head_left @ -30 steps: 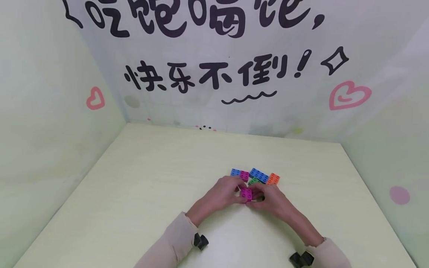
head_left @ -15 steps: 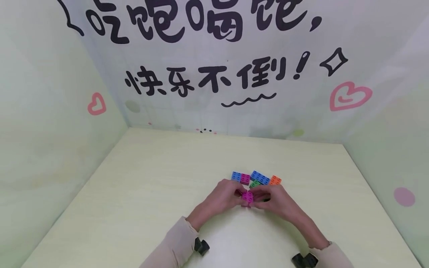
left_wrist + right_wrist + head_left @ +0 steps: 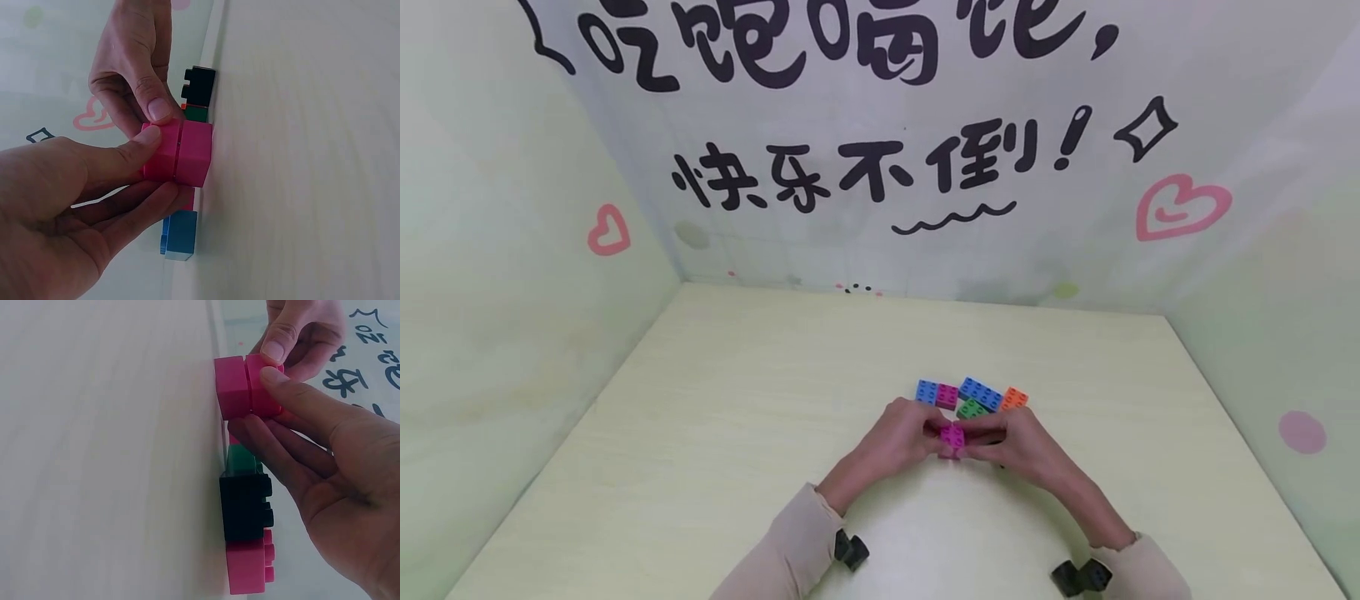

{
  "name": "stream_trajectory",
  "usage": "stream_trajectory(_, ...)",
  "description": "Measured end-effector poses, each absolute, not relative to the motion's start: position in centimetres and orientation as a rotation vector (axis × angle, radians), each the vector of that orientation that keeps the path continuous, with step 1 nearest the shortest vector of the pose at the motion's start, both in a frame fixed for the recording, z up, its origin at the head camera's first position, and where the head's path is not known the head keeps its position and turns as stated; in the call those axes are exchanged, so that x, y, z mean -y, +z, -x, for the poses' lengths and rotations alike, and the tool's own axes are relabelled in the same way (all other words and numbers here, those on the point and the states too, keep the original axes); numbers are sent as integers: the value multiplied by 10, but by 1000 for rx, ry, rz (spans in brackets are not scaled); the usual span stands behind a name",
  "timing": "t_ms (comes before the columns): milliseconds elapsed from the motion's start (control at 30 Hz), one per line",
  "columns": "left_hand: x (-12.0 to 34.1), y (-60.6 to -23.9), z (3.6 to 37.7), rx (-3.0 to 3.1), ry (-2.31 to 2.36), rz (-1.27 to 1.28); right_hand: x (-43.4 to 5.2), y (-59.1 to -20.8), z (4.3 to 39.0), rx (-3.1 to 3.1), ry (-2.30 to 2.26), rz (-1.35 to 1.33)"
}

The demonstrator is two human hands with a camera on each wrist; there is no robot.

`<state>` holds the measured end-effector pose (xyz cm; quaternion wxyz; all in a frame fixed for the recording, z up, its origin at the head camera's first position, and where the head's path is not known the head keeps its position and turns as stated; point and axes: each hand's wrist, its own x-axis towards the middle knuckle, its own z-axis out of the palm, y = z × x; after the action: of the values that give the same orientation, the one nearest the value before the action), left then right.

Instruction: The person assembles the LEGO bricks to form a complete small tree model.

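Two magenta bricks being held together as a stack on the table

The upper magenta brick (image 3: pixel 952 435) is sitting squarely on the lower magenta brick (image 3: pixel 195 154), the two forming one small cube-like stack with a thin seam showing between them. The stack is standing upright on the pale table, studs facing up, just in front of the row of loose coloured bricks. The left hand (image 3: pixel 901 437) and the right hand (image 3: pixel 1017 443) are pinching the upper brick from opposite sides, thumbs pressing on its near face, while the lower brick is resting flat on the table.
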<state>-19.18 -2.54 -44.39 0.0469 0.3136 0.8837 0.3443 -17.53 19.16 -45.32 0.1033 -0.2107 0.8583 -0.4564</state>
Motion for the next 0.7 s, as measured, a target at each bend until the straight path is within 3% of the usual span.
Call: stream_trajectory(700,32,-451,199,-2591,1110,-832,-191,-432,190,-2777,-1148,643)
